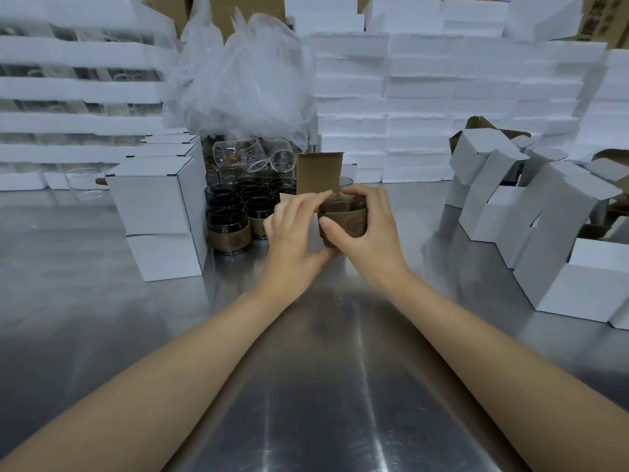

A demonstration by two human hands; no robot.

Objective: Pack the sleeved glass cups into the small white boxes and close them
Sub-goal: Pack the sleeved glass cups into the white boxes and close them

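Observation:
At the table's centre I hold an open small box (pixel 318 175), its brown inner lid flap standing upright. My left hand (pixel 294 229) grips the box's left side, fingers over its top edge. A sleeved glass cup (pixel 343 216) with a brown band sits at the box's mouth, gripped by my right hand (pixel 366 223). Whether the cup is inside the box or just beside it is hidden by my hands. Several more sleeved cups (pixel 235 212) stand in a cluster behind and to the left.
Closed white boxes (pixel 156 212) are stacked at the left. Open, unfilled white boxes (pixel 531 212) crowd the right side. Bare glasses (pixel 252 153) and crumpled plastic wrap (pixel 245 80) lie behind the cups. White foam trays (pixel 425 107) line the back of the steel table (pixel 323 386).

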